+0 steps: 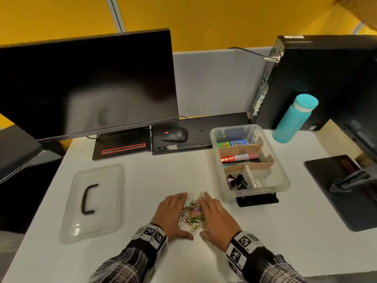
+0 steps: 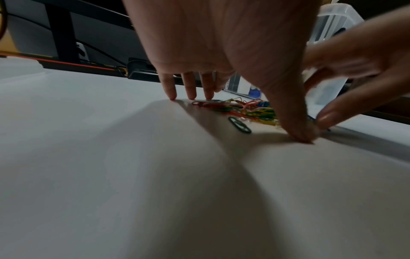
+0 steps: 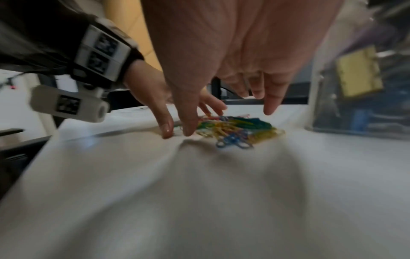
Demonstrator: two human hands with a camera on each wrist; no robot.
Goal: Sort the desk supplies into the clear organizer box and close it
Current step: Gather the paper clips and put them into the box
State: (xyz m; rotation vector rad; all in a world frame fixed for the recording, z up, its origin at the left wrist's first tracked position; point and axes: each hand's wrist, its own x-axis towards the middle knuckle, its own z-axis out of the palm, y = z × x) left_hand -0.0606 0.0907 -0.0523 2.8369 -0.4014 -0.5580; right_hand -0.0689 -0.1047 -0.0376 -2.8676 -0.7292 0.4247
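Observation:
A heap of coloured paper clips [image 1: 192, 212] [image 2: 241, 109] [image 3: 235, 129] lies on the white desk near its front edge. My left hand [image 1: 174, 213] stands on its left side and my right hand [image 1: 216, 215] on its right side, fingers straight, fingertips on the desk, cupping the heap between them. The thumbs nearly meet at the near side. The clear organizer box [image 1: 283, 180] stands open to the right, with cardboard dividers. It holds black binder clips [image 1: 236, 181], a red marker [image 1: 238, 158] and small coloured boxes. Its clear lid [image 1: 93, 203] lies flat at the left, black handle up.
A black monitor [image 1: 87, 84] stands at the back left with a mouse [image 1: 175, 134] and keyboard behind the box. A teal bottle [image 1: 295, 118] and a black computer tower [image 1: 326, 78] are at the back right. A black pad [image 1: 342, 190] lies at the right edge.

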